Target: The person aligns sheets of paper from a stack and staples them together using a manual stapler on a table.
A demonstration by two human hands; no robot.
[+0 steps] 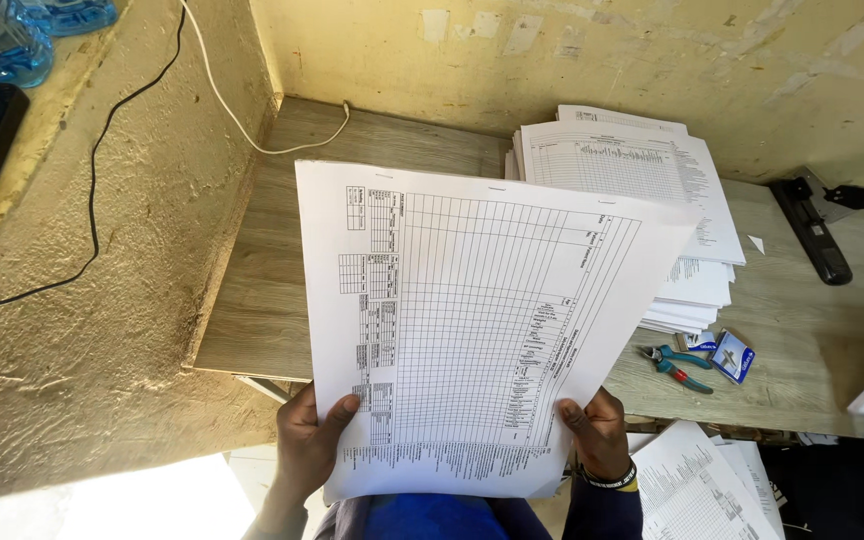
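Both hands pinch the bottom edge of a printed grid sheet: the left hand at its lower left corner, the right hand at its lower right, thumbs on the front. Held up over the wooden table, the sheet rises away from the grip, long axis running side to side, tilted slightly. Behind it sits a paper stack; pliers lie to the right.
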